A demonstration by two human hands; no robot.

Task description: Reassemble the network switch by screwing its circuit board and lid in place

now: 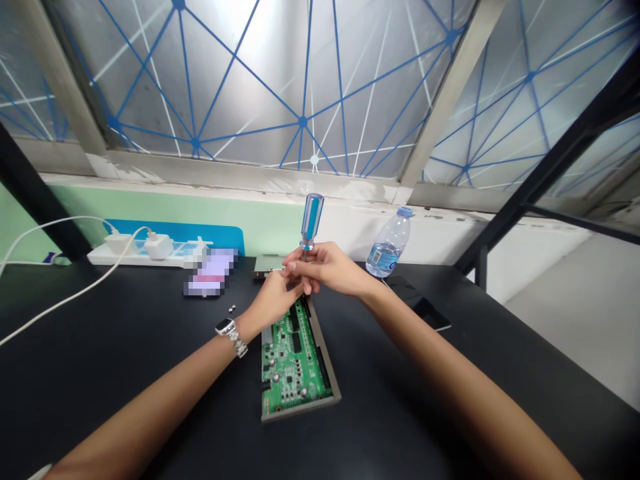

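A screwdriver point(313, 219) with a clear and blue handle stands nearly upright over the far end of a green circuit board point(293, 360) in a grey metal frame. My right hand point(334, 270) is closed on it just below the handle, the fingers around the shaft. My left hand point(274, 299), with a watch on the wrist, meets it at the shaft over the board. Its fingers are pinched together, and what they grip is hidden. The screwdriver's tip is also out of sight behind the hands. Several tiny metal screws point(232, 309) lie left of my left hand.
A flat metal part point(269, 265) lies behind the hands. On the left are a white power strip point(140, 255) with plugs and cables, and a blurred phone point(211, 273). To the right stand a water bottle point(389, 243) and a flat dark device point(427, 312) on the black table point(400, 407).
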